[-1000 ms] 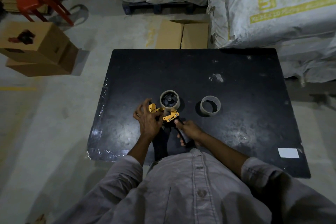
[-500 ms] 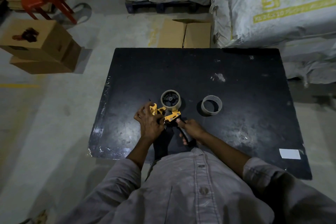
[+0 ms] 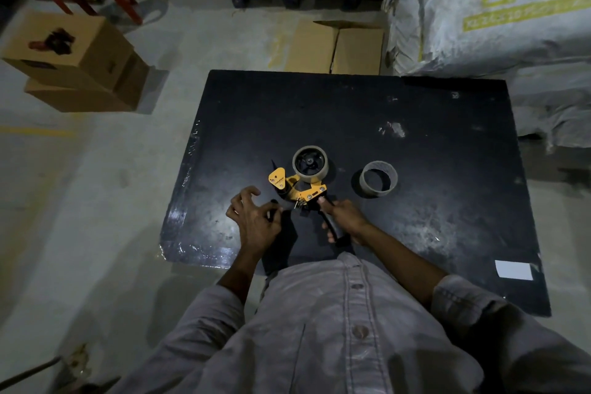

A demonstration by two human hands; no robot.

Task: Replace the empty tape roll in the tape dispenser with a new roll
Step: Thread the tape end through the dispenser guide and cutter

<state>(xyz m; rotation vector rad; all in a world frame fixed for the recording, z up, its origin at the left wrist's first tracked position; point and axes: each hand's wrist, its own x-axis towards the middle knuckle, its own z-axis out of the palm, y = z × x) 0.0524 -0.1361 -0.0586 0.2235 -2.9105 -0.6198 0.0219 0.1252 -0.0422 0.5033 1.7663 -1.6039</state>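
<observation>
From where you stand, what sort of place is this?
Probably a warehouse or storeroom: big woven sacks are stacked at the back, cardboard boxes sit on a bare concrete floor, and a tape dispenser lies on the black table.

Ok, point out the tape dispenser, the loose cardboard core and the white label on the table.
tape dispenser [image 3: 306,191]: head view, yellow frame below its roll.
loose cardboard core [image 3: 379,188]: head view, near outer wall.
white label [image 3: 513,270]: head view, its middle.

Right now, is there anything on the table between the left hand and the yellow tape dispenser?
Nothing visible: only bare black table lies between the left hand and the yellow tape dispenser.
</observation>
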